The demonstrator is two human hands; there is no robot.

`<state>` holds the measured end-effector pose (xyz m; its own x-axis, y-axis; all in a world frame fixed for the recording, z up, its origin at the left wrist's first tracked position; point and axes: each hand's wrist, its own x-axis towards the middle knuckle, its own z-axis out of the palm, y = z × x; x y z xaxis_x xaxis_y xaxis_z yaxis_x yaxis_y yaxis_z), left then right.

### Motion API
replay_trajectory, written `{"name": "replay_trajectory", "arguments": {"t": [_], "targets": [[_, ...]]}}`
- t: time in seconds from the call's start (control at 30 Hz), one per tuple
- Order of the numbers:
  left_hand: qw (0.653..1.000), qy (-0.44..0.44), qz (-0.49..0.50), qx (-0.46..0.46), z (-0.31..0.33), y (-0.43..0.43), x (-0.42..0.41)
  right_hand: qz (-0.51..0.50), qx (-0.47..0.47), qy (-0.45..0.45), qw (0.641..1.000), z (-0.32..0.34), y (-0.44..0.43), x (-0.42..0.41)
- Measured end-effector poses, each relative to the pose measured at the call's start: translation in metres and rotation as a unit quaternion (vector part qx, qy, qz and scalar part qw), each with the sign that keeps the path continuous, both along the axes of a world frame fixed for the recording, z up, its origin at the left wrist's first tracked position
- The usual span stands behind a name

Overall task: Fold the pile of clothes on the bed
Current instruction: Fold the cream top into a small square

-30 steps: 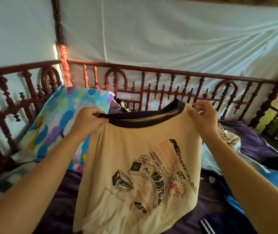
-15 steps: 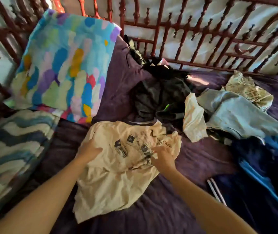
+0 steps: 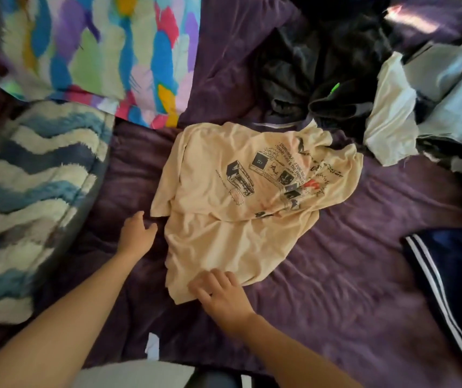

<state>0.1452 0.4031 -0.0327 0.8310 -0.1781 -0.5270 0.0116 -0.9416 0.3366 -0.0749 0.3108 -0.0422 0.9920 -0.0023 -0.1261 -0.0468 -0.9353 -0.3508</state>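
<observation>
Soft daylight, sunlit patch top right, motion blur — wide-angle stretching at edges

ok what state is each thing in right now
cream printed t-shirt: flat on the bedspread, print up, creased
left hand: open, beside the shirt
right hand: open, fingers on its near edge
clothes pile: heaped, unfolded
navy striped garment: lying unfolded

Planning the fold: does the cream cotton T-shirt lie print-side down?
No, the cream T-shirt shows its black graphic facing up on the purple bedspread.

Navy striped garment (image 3: pixel 454 289) cut off at right edge; clothes pile (image 3: pixel 336 79) cropped by top edge; patterned pillow (image 3: pixel 98 51) blurred.
</observation>
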Motion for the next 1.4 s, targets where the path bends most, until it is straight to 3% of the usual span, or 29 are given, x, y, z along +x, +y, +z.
{"name": "replay_trajectory", "arguments": {"t": [0.17, 0.33, 0.47, 0.6, 0.67, 0.8, 0.93, 1.03, 1.13, 1.2, 1.4], "targets": [[0.999, 0.001, -0.028, -0.024, 0.004, -0.01, 0.021, -0.118, -0.011, 0.033, 0.992, 0.006, -0.01, 0.033], [0.996, 0.036, -0.017, -0.082, 0.006, -0.037, 0.03, -0.186, 0.029, -0.016, 0.982, 0.027, -0.055, 0.025], [0.996, -0.007, 0.04, -0.079, 0.013, -0.05, 0.027, -0.233, 0.077, 0.01, 0.969, 0.049, -0.078, 0.009], [0.986, -0.077, 0.074, -0.132, 0.04, -0.049, 0.043, -0.342, 0.153, 0.073, 0.924, 0.079, -0.099, 0.009], [0.975, -0.105, 0.101, -0.17, 0.059, -0.038, 0.06, -0.358, 0.205, 0.061, 0.909, 0.1, -0.109, 0.014], [0.944, -0.184, 0.18, -0.208, 0.099, 0.005, 0.094, -0.307, 0.259, 0.043, 0.915, 0.142, -0.112, 0.026], [0.934, -0.243, 0.214, -0.154, 0.116, 0.065, 0.124, -0.171, 0.283, 0.127, 0.935, 0.151, -0.081, 0.023], [0.937, -0.24, 0.236, -0.099, 0.115, 0.098, 0.133, -0.078, 0.262, 0.205, 0.94, 0.137, -0.048, 0.018], [0.963, -0.213, 0.164, 0.019, 0.101, 0.097, 0.11, 0.017, 0.17, 0.305, 0.937, 0.113, -0.026, 0.006], [0.974, -0.2, 0.082, 0.065, 0.093, 0.076, 0.079, 0.026, 0.139, 0.347, 0.927, 0.101, -0.027, -0.002], [0.988, -0.132, -0.085, 0.006, 0.072, -0.014, -0.033, -0.13, 0.106, 0.298, 0.94, 0.09, -0.091, -0.015]]}}
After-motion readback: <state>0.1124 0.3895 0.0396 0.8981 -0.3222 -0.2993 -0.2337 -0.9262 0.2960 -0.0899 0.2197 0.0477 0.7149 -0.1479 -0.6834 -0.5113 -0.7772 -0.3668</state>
